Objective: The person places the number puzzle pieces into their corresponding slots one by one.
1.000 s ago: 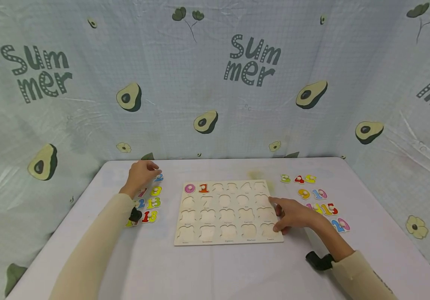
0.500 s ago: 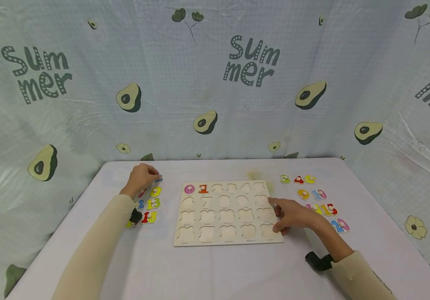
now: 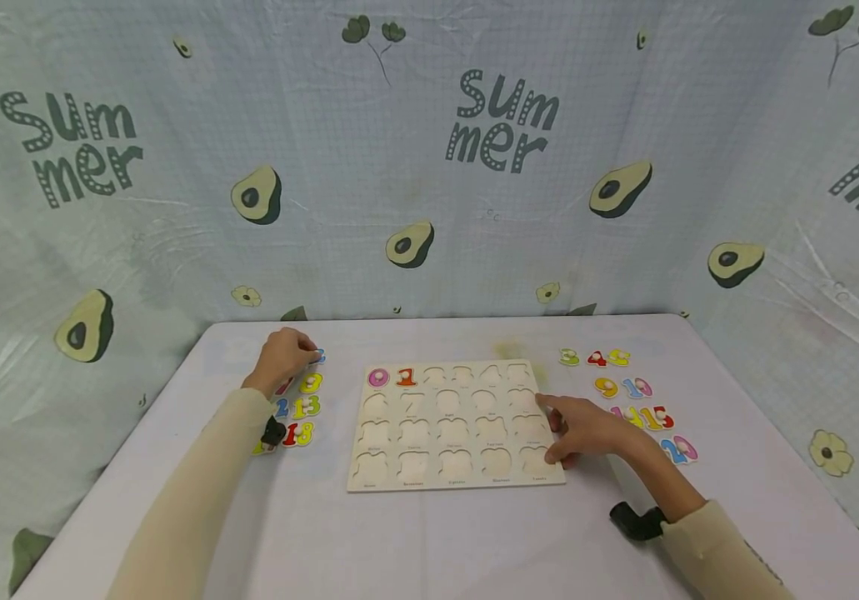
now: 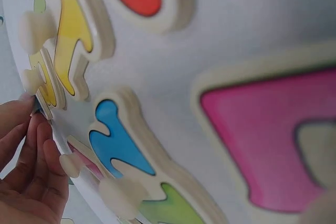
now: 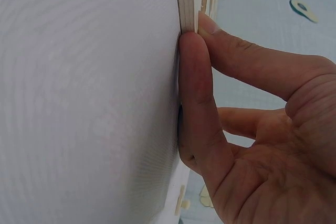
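Observation:
My left hand (image 3: 284,358) is at the far left of the table, its thumb and fingers pinching a blue number 2 puzzle piece (image 3: 320,356). Most of that piece is hidden by the fingers in the left wrist view, where several knobbed number pieces lie nearby. A wooden number puzzle board (image 3: 429,482) lies flat at the middle, with a pink 0 (image 3: 378,377) and a red 1 (image 3: 407,377) in its top row. My right hand (image 3: 586,427) holds the board's right edge. In the right wrist view, the thumb (image 5: 236,45) lies over the edge and a finger presses its side.
Left of the board lie more number pieces, among them a yellow-green 13 (image 3: 307,406) and a red-yellow 18 (image 3: 298,434). On the right are a green 3 (image 3: 569,357), a red 4 (image 3: 597,359), an orange 9 (image 3: 606,387) and a blue-pink 20 (image 3: 680,450). A patterned curtain (image 3: 324,250) hangs behind the table.
My left fingers have closed on the blue 2, which tilted between them and has shifted only slightly. My right hand and the board have stayed put.

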`<action>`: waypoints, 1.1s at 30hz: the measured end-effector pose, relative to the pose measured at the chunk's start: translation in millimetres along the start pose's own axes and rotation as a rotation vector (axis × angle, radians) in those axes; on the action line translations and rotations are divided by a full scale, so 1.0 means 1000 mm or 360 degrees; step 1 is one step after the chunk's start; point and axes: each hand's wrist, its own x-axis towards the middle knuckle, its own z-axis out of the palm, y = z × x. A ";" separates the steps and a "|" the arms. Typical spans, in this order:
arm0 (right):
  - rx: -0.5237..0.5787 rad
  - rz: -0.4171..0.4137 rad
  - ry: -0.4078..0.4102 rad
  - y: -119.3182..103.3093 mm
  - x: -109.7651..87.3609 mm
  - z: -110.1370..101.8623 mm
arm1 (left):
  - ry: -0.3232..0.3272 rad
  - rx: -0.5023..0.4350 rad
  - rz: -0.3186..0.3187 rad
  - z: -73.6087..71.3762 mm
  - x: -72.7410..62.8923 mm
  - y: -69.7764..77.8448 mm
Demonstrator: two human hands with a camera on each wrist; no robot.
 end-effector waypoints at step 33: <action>0.0000 0.0005 -0.0012 0.002 -0.001 -0.001 | 0.0108 -0.0088 0.0408 0.014 0.002 0.046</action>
